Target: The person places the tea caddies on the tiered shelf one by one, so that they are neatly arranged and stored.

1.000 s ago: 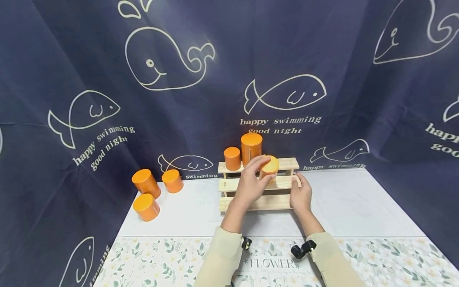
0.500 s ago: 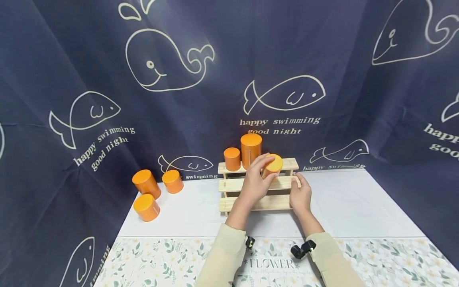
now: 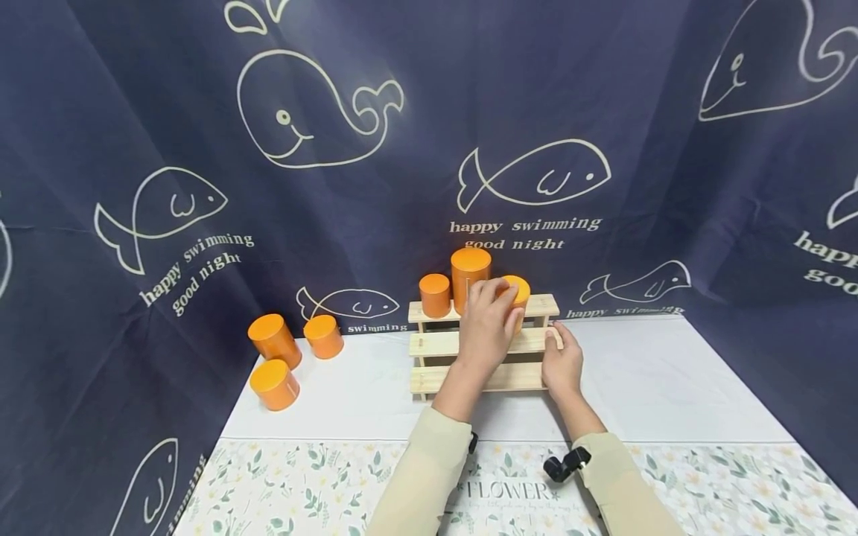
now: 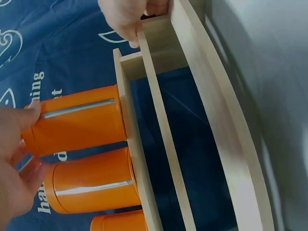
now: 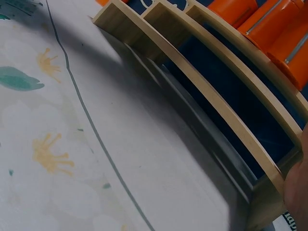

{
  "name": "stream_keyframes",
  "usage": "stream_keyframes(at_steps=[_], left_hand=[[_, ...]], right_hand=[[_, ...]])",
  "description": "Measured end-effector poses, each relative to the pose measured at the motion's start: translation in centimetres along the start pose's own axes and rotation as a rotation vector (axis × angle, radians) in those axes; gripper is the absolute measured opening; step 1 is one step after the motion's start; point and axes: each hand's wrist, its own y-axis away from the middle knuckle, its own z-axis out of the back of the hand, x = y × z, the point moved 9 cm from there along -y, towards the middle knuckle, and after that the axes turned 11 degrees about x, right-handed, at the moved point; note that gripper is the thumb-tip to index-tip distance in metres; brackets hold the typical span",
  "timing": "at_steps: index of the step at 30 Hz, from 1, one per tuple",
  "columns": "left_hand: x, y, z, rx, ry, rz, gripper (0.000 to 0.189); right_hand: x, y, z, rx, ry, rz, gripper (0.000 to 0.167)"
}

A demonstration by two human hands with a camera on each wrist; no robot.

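Note:
My left hand (image 3: 485, 327) grips an orange canister (image 3: 520, 292) near its lid, fingers on one side and thumb on the other. In the left wrist view this canister (image 4: 79, 122) has its base right at the top tier of a three-tier wooden display rack (image 4: 161, 115). Beside it on that tier stand a tall orange canister (image 3: 471, 269) and a smaller orange canister (image 3: 435, 296). My right hand (image 3: 563, 361) holds the right end of the rack, fingers behind the middle tier; in the right wrist view only part of this hand (image 5: 296, 183) shows at the edge.
To the left on the white table (image 3: 362, 409) stand a taller orange canister (image 3: 275, 341), a short one (image 3: 324, 336) and another short one (image 3: 275, 385). A dark blue curtain (image 3: 375, 223) hangs behind the rack. A floral mat (image 3: 322, 484) covers the table's front.
My left hand has moved the canister back and slightly right, from above the middle tier to the top tier beside the tall canister. My right hand has stayed on the rack.

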Motion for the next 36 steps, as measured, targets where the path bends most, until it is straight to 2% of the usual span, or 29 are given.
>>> stream_keyframes(at_steps=[6, 16, 23, 28, 33, 36], left_hand=[[-0.4, -0.1, 0.0, -0.066, -0.033, 0.028, 0.034], [-0.2, -0.4, -1.1, -0.032, 0.03, 0.079, 0.04], [0.3, -0.8, -2.6, 0.067, 0.029, 0.101, 0.062], [0.4, -1.2, -3.5, 0.163, 0.074, 0.092, 0.067], [0.7, -2.0, -4.2, 0.275, 0.122, 0.093, 0.082], [0.7, -2.5, -4.3, 0.312, 0.142, 0.09, 0.089]], right_hand=[[-0.2, 0.0, 0.0, 0.006, 0.013, -0.003, 0.049], [-0.4, 0.2, -0.2, 0.019, 0.005, -0.027, 0.051], [-0.4, 0.1, -0.1, 0.021, -0.002, -0.019, 0.05], [-0.4, 0.1, 0.0, 0.014, -0.011, -0.004, 0.049], [-0.3, 0.1, -0.1, 0.03, -0.003, -0.015, 0.051], [-0.3, 0.1, -0.1, 0.031, -0.001, -0.016, 0.051]])
